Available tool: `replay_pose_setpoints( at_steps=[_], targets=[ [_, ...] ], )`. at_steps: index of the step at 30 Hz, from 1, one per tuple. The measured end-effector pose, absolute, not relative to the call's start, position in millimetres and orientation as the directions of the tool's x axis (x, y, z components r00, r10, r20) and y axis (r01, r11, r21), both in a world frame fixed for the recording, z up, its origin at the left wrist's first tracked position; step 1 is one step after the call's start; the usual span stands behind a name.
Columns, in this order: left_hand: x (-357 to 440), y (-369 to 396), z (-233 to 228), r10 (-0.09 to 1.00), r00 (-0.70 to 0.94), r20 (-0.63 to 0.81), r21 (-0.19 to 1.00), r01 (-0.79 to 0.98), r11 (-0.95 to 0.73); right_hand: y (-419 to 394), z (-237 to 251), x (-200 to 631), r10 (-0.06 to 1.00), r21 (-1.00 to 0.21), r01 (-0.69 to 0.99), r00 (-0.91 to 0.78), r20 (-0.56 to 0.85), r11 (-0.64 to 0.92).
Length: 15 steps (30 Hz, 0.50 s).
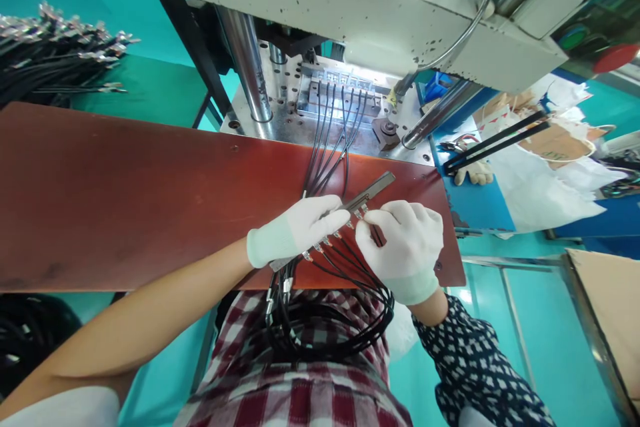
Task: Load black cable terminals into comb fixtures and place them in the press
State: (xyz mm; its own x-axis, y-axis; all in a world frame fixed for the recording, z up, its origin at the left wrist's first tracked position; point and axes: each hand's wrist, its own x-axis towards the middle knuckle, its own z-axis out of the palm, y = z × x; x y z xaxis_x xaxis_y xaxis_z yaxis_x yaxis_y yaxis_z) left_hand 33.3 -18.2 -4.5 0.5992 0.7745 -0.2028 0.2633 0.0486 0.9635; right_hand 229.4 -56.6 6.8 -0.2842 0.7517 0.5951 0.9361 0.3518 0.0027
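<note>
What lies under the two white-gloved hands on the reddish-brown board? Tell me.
Under the left hand and right hand a flat grey metal bar rests on the reddish-brown board, with black cables with metal tips fanned beneath. The bar's gripped end is hidden.

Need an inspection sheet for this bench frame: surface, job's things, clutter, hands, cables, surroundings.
Surface: reddish-brown board, scuffed, in front of the press.
Job's things: metal fixture bar lying on the board; black cables with metal terminals set along it.
Clutter: spare glove and black strips on the blue side table.
Hands: left hand, white glove, presses on the bar and terminals; right hand, white glove, pinches a terminal at the bar.
Cables: loaded cables run into the press mould; looped bundle hangs off the board's near edge.
Surroundings: cable stock upper left; white bags right.
</note>
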Motion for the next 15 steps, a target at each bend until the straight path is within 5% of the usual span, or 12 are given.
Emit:
replay_pose_setpoints(
  at_steps=[15],
  targets=[
    [34.3, -19.0, -5.1, 0.785, 0.599, -0.159, 0.973, 0.231, 0.021, -68.0, 10.4, 225.7, 0.775, -0.033, 0.917, -0.317, 0.546, 0.398]
  ],
)
